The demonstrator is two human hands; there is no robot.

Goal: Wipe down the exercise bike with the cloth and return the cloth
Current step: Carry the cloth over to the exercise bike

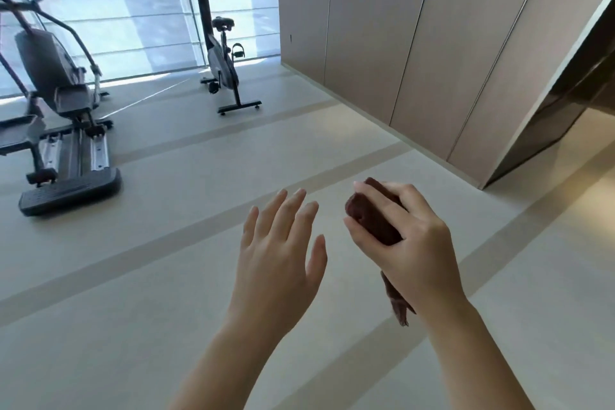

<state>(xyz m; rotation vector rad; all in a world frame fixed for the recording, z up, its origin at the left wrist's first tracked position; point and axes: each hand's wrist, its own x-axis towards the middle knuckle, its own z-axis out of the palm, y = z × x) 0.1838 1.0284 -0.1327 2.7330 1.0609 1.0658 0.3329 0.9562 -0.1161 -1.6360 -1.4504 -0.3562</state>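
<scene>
My right hand point(404, 236) is shut on a bunched dark red cloth point(369, 215), and a loose end of the cloth hangs below my wrist. My left hand point(278, 250) floats beside it, fingers spread, holding nothing. The exercise bike point(219, 43) stands upright far ahead by the window, black and grey, with a console on top, a saddle and pedals. Both hands are well short of the bike, over the bare floor.
An elliptical trainer point(56, 110) stands at the far left by the window point(126, 10). A beige panelled wall point(416, 43) runs along the right, with a dark opening point(565, 103) at its near end. Pale floor with darker stripes point(166, 243) lies between me and the machines.
</scene>
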